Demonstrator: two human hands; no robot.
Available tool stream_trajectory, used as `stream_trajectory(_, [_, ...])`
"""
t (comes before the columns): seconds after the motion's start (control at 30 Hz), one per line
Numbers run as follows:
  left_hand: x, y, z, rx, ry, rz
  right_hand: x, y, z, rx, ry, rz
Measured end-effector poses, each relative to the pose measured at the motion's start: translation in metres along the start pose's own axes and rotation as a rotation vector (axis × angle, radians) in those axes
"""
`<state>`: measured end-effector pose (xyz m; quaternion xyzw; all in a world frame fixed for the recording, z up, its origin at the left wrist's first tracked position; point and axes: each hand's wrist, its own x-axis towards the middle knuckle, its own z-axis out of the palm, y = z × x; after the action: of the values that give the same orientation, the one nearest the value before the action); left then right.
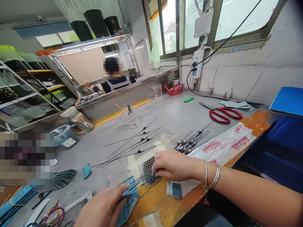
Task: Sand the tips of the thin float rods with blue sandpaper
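Note:
My right hand [169,165] is closed, fingertips pinched on a bundle of thin dark stems [141,180] above a hexagon-patterned pad [150,164]. The stems run left toward my left hand [101,205], whose thumb and index finger close on a small dark piece of sandpaper [126,198]. Under the stems lies a blue-backed sandpaper sheet [132,189] with printing. Just beyond my right hand, several slim fishing floats [189,143] with dark banded bodies lie bunched together. More floats [142,139] are spread across the grey table. The pinched ends are hidden by my fingers.
Red-handled scissors [221,114], a green box-cutter-like item [188,100], glass mugs [133,119] and a red basket [174,90] stand farther back. Sandpaper strips [59,181] and coloured wires [53,216] lie left. A blue bin [286,142] is right. Another person [118,82] sits beyond the partition.

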<state>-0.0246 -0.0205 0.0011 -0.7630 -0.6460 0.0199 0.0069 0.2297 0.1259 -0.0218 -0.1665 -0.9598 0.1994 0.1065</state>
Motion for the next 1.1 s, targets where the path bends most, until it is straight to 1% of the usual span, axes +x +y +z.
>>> stream_trajectory(0.23, [0.021, 0.019, -0.003, -0.052, -0.022, 0.060, -0.002, 0.003, 0.003, -0.029, 0.017, -0.003])
stream_trajectory(0.43, [0.034, 0.035, -0.005, -0.115, -0.077, 0.046, -0.009, 0.009, 0.005, -0.003, 0.051, -0.001])
stream_trajectory(0.57, [0.042, 0.044, -0.003, -0.169, -0.050, 0.066, -0.017, 0.014, 0.002, 0.056, 0.090, 0.008])
stream_trajectory(0.7, [0.050, 0.054, -0.001, -0.214, -0.032, 0.067, -0.015, 0.012, 0.004, 0.060, 0.097, -0.010])
stream_trajectory(0.87, [0.057, 0.060, 0.002, -0.235, -0.036, 0.081, -0.018, 0.013, 0.007, 0.002, 0.090, 0.019])
stream_trajectory(0.97, [0.063, 0.063, 0.003, -0.243, -0.044, 0.072, -0.026, 0.018, 0.005, 0.030, 0.124, 0.031])
stream_trajectory(1.1, [0.069, 0.068, 0.003, -0.263, -0.062, 0.073, -0.036, 0.024, 0.002, 0.060, 0.178, 0.007])
